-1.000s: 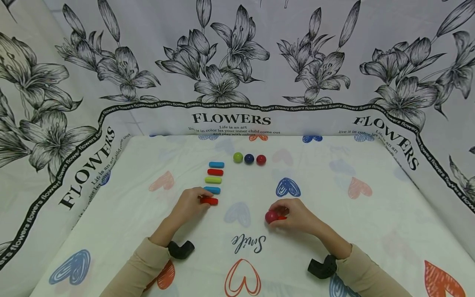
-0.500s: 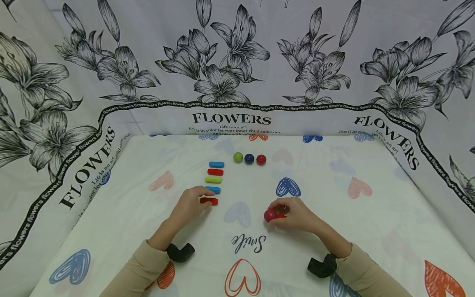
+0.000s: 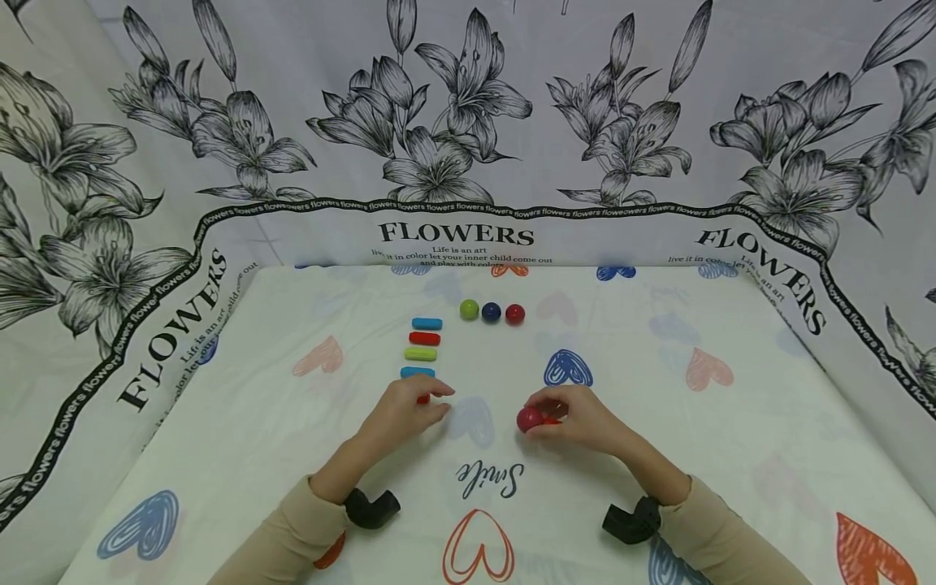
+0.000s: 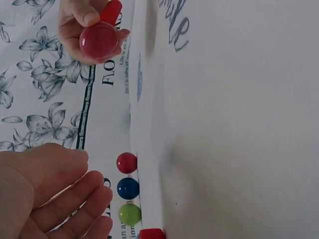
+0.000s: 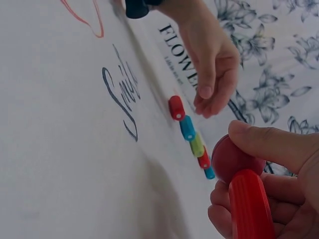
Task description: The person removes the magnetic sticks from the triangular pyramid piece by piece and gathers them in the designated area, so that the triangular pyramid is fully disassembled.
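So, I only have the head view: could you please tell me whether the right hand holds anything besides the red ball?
Observer: Yes. The right wrist view shows the right hand also gripping a red stick under the red ball.
Operator: Thank you. Does the left hand hold the stick it covers?
Observer: No. The left wrist view shows the left hand empty, fingers relaxed.
Operator: And how does that near stick lie?
Observer: In the right wrist view the near stick lies flat on the cloth, in line beside a blue stick.
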Demonstrator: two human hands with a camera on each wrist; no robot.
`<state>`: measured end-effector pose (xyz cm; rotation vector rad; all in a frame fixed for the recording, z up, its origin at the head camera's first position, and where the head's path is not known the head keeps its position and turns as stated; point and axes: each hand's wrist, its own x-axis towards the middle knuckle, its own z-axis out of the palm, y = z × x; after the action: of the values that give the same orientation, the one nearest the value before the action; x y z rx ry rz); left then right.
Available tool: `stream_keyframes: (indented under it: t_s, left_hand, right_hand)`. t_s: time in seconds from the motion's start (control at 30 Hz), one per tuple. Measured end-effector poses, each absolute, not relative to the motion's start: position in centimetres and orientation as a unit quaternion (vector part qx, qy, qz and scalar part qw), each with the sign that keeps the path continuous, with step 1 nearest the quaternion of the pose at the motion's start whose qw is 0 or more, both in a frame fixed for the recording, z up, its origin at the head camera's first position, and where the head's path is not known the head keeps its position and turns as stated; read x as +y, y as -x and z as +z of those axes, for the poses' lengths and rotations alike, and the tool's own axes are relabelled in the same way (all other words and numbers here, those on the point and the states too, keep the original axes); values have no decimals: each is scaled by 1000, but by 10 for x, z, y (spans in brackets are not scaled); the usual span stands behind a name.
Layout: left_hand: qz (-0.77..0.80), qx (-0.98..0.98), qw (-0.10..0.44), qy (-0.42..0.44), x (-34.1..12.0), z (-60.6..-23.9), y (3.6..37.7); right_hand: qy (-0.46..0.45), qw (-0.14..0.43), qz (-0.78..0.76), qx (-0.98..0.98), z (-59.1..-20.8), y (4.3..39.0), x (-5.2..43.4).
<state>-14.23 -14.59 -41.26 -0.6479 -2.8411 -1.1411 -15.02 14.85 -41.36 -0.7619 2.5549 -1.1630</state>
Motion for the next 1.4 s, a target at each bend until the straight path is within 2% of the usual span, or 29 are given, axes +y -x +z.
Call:
stream_keyframes:
  t_s: [0.17, 0.73, 1.4]
  left_hand:
    - [-363, -898, 9, 250, -131, -411, 138]
    - [-398, -863, -40, 308, -93, -408, 128]
    - [-430, -853, -25, 295, -80, -412, 131]
  right_hand:
    - [257, 116, -398, 873, -412, 150, 146]
    - [235, 120, -427, 865, -411, 152, 138]
    - [193, 157, -451, 857, -407, 152, 131]
